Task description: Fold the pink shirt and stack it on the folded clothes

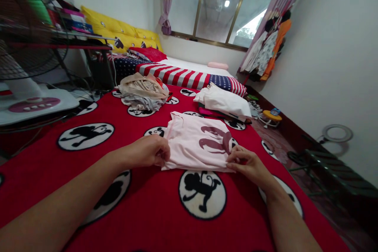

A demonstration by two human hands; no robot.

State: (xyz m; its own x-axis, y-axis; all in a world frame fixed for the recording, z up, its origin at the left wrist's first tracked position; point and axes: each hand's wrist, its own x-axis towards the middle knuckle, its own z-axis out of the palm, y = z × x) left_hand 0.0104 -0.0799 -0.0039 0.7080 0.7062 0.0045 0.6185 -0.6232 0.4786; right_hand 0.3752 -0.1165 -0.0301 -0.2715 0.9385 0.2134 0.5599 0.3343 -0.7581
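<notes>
A pale pink T-shirt (pixel 189 138) with a dark mauve print lies folded into a rough rectangle on the red monkey-patterned blanket (pixel 153 212). My left hand (pixel 155 149) pinches its near left corner, fingers closed on the cloth. At the near right corner my right hand (pixel 243 161) grips the shirt between thumb and fingers. Beyond the shirt to the right is a stack of folded clothes (pixel 224 100), white on top. A crumpled heap of beige and grey clothes (pixel 144 90) sits farther back on the left.
A white fan (pixel 35 102) stands at the left beside a cluttered desk (pixel 79 37). Behind the blanket is a bed with a stars-and-stripes cover (pixel 183 75). To the right are a yellow stool (pixel 271 116), a dark folding chair (pixel 339 169) and hanging clothes (pixel 265 51).
</notes>
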